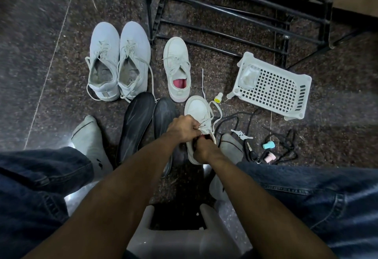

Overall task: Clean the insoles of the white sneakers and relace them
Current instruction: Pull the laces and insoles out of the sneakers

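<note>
Centre of the frame, both hands are down on a white sneaker [197, 111] that sits on the dark speckled floor [61, 99], toe pointing up the picture. The left hand [183, 128] is curled tight, fingers pinching the white lace [211, 120] right at the eyelets. The right hand [204, 149] sits just below it at the shoe's opening, fingers bent round the collar; exactly what it pinches I cannot tell. Loose lace loops spill off the sneaker's right side.

Just above, its partner sneaker [177, 70] stands alone, laced, pink insole [179, 84] showing inside. Upper left of that, a grey pair [118, 62] sits side by side, laces trailing onto the floor. Two black insoles [136, 123] lie flat left of the hands, touching each other.

Right of centre, a white basket [286, 86] lies tipped over, a clear packet [249, 76] against it. A small yellow-capped bottle [218, 97] lies between basket and sneaker. Lower right: keys [241, 134], a black lace [286, 146] in a tangle, a blue cap [268, 145] and a pink one [270, 158]. A black rack [225, 8] fills the top. Grey-socked feet and blue jeans frame the bottom.
</note>
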